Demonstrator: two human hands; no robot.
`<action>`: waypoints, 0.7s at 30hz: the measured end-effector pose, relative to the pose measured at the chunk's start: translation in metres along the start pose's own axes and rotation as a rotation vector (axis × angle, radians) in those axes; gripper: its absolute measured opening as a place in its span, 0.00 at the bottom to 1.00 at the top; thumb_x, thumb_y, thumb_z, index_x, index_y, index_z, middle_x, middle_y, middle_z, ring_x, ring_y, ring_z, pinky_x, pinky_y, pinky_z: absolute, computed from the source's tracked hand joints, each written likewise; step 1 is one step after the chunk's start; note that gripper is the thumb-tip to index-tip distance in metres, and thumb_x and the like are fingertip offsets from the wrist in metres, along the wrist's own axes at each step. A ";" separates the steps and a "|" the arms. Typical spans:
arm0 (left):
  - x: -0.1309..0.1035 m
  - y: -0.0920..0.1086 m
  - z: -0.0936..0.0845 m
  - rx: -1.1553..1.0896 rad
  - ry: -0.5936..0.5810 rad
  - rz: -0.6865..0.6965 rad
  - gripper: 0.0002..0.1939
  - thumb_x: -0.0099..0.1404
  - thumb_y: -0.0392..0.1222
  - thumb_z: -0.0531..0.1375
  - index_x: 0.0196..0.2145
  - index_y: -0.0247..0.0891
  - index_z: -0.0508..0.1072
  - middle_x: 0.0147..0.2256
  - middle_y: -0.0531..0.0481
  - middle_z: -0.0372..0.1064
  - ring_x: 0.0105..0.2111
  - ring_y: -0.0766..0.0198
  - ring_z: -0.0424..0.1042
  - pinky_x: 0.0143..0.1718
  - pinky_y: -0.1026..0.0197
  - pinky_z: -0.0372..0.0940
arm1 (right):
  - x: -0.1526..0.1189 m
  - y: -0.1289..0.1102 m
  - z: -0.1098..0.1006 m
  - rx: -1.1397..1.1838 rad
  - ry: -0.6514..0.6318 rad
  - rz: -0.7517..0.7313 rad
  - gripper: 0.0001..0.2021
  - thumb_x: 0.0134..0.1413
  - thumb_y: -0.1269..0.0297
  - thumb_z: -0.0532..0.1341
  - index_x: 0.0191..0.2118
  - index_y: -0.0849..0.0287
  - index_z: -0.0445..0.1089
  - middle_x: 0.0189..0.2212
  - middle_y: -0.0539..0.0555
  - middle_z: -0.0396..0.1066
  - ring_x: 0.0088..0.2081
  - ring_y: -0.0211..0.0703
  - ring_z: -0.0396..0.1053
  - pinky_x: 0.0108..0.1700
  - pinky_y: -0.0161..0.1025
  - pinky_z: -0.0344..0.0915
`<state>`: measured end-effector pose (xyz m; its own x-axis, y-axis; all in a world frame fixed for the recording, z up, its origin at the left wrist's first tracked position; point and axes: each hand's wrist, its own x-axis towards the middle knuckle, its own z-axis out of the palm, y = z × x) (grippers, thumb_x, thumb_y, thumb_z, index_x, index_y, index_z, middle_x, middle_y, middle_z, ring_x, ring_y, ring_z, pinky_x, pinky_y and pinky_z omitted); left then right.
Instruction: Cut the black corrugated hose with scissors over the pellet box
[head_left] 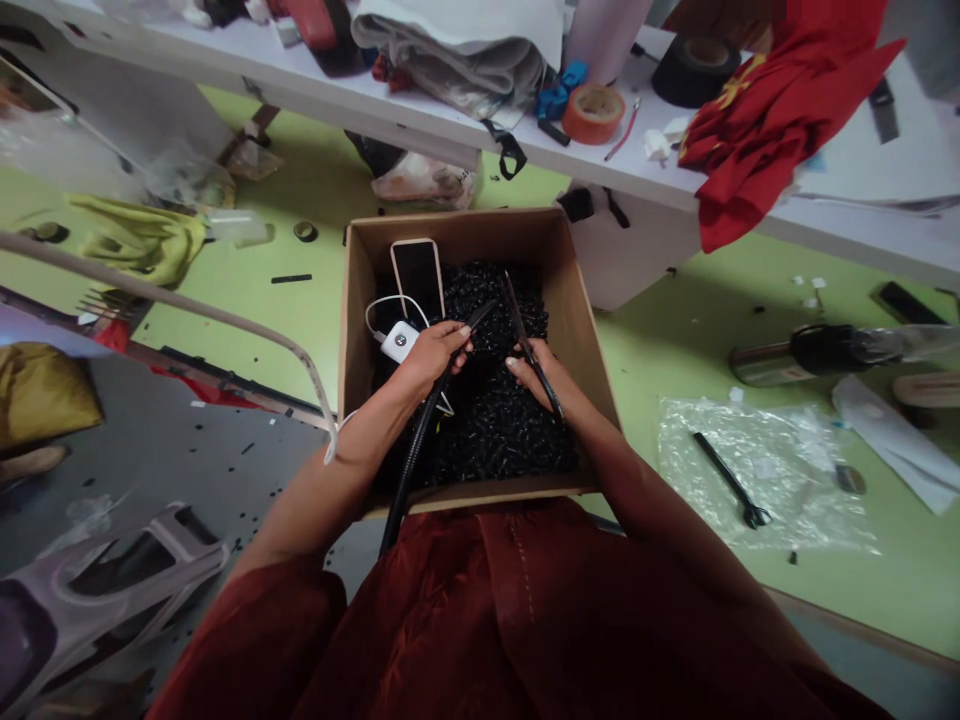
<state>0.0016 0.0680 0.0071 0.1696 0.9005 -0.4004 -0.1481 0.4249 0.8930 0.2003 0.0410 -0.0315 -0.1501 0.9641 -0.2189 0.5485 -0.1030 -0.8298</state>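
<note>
My left hand [441, 352] is closed around a black corrugated tube [415, 445], whose end points up and right over a cardboard box [469, 492]. The tube's other end runs down past the box's near edge toward my clothing. In my right hand [536, 372] is a pair of long dark scissors [516, 310], blades pointing away from me. The tube end and the blades are close but apart. Small black cut pieces [495, 440] fill much of the box. Beside my left hand, a white device [400, 341] with a cable lies near a phone [418, 275] leaning on the box wall.
A white shelf [450, 125] crosses the far side, carrying orange tape [593, 112], black tape [696, 68] and a red cloth [787, 120]. Right of the box lie a plastic bag [795, 500] and a flask [780, 355]. A pale hose [225, 315] arches at left, above a stool [112, 600].
</note>
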 end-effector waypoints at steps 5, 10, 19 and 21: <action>-0.001 0.000 -0.001 -0.052 0.008 0.006 0.06 0.64 0.35 0.56 0.30 0.31 0.68 0.23 0.54 0.62 0.15 0.77 0.57 0.15 0.70 0.51 | -0.002 -0.006 -0.002 -0.068 -0.057 -0.012 0.25 0.51 0.48 0.58 0.50 0.58 0.59 0.36 0.55 0.71 0.40 0.49 0.69 0.43 0.44 0.65; -0.001 0.000 -0.001 -0.051 -0.008 0.015 0.07 0.65 0.34 0.55 0.29 0.31 0.68 0.23 0.54 0.62 0.15 0.77 0.56 0.15 0.70 0.50 | -0.006 -0.012 -0.005 -0.132 -0.119 0.002 0.26 0.53 0.47 0.56 0.52 0.59 0.60 0.41 0.58 0.71 0.45 0.52 0.69 0.46 0.46 0.64; -0.002 0.001 0.000 -0.054 -0.031 0.008 0.08 0.65 0.35 0.55 0.27 0.32 0.65 0.23 0.54 0.62 0.16 0.77 0.56 0.16 0.70 0.50 | -0.005 -0.011 -0.003 -0.110 -0.149 0.021 0.26 0.53 0.46 0.57 0.52 0.57 0.62 0.44 0.59 0.72 0.47 0.53 0.70 0.47 0.46 0.64; -0.002 0.001 0.001 -0.053 -0.039 0.004 0.07 0.64 0.35 0.56 0.28 0.32 0.66 0.24 0.54 0.62 0.16 0.77 0.56 0.16 0.70 0.50 | -0.005 -0.010 -0.003 -0.096 -0.137 0.013 0.25 0.53 0.45 0.57 0.51 0.57 0.62 0.45 0.59 0.72 0.47 0.53 0.69 0.47 0.46 0.64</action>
<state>0.0019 0.0662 0.0087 0.2070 0.8982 -0.3879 -0.2004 0.4270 0.8818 0.1980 0.0384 -0.0207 -0.2496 0.9199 -0.3023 0.6264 -0.0847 -0.7749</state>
